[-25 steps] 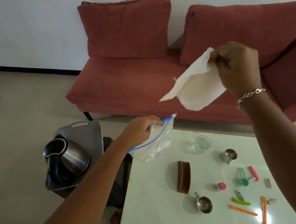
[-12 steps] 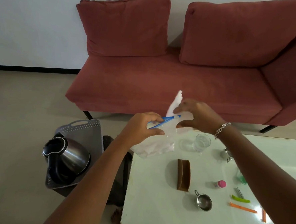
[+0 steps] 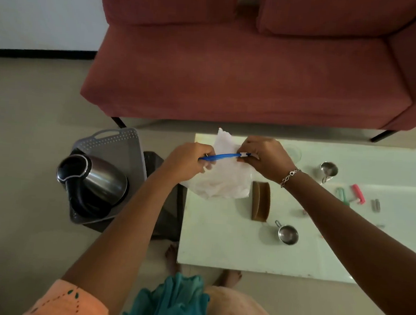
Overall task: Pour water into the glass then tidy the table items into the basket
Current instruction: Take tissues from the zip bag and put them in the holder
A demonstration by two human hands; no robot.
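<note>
Both my hands hold a clear zip bag (image 3: 225,182) with a blue zip strip over the white table's (image 3: 221,243) far left corner. My left hand (image 3: 189,160) pinches the strip's left end. My right hand (image 3: 263,158) grips the white slider at its right end. White tissue fills the bag, and one corner sticks out above the strip. The glass (image 3: 295,153) stands just behind my right hand, mostly hidden. A steel kettle (image 3: 93,182) sits in the grey basket (image 3: 115,142) on a dark stool left of the table.
On the table lie a brown wooden holder (image 3: 260,204), two small steel cups (image 3: 287,234) (image 3: 328,170), pink and green clips (image 3: 350,195) and small metal clips (image 3: 375,205). A red sofa (image 3: 243,74) stands behind the table. My feet are under the near edge.
My right hand brought the white tissue down from above and pushed it into the bag. It now grips the zip slider. The camera has tilted downward.
</note>
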